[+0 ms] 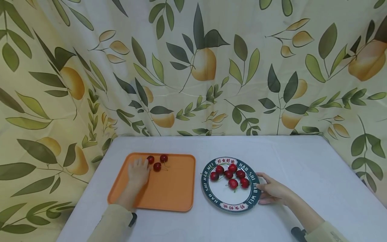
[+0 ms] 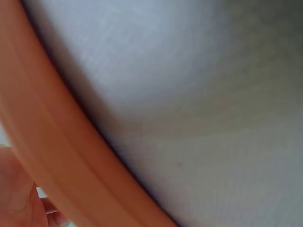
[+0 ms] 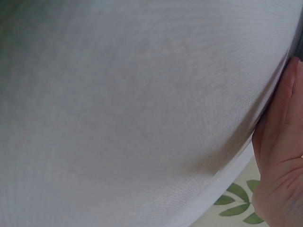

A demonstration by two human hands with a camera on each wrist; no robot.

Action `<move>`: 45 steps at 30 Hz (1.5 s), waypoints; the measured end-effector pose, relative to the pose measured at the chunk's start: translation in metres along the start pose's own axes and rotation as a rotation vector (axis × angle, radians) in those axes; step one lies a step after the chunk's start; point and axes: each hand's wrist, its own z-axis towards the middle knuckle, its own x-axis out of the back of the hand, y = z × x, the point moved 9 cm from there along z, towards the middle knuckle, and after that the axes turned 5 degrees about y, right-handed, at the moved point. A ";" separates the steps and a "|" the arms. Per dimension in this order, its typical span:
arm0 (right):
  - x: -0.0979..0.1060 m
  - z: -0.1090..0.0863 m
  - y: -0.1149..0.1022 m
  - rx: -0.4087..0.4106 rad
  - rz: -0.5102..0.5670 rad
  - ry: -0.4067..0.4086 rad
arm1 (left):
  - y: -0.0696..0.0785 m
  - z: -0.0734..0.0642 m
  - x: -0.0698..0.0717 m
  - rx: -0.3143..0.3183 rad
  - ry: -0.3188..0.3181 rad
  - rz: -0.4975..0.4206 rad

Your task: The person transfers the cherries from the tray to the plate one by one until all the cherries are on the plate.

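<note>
My left hand is over the left part of an orange tray, fingers extended toward its far edge. Its fingertips are right beside a dark red cherry; two more cherries, one at the far rim and one nearer, lie just to the right. With my right hand I hold the right rim of a round plate, white with a dark green lettered border. Several red cherries with stems are on the plate. The right wrist view shows only part of that hand at its right edge.
A white cloth covers the table beneath the tray and plate. Behind it hangs a curtain printed with fruit and leaves. The tray's raised orange edge fills the left of the left wrist view.
</note>
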 end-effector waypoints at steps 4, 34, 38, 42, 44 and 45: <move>0.000 0.000 0.000 0.001 0.002 0.000 | -0.004 0.000 -0.004 -0.010 -0.007 0.027; 0.000 0.001 0.001 0.005 0.016 0.000 | 0.019 0.003 0.033 -0.090 0.263 -0.094; 0.000 0.001 0.000 0.011 0.009 -0.002 | 0.044 -0.001 0.053 -0.160 0.361 -0.060; 0.000 0.001 0.000 0.012 0.008 -0.001 | 0.071 -0.006 0.071 -0.225 0.443 -0.011; 0.000 0.000 0.000 0.011 0.010 0.000 | 0.084 -0.009 0.077 -0.252 0.449 0.019; 0.000 0.000 0.000 0.009 0.010 0.000 | 0.090 -0.010 0.080 -0.264 0.449 0.028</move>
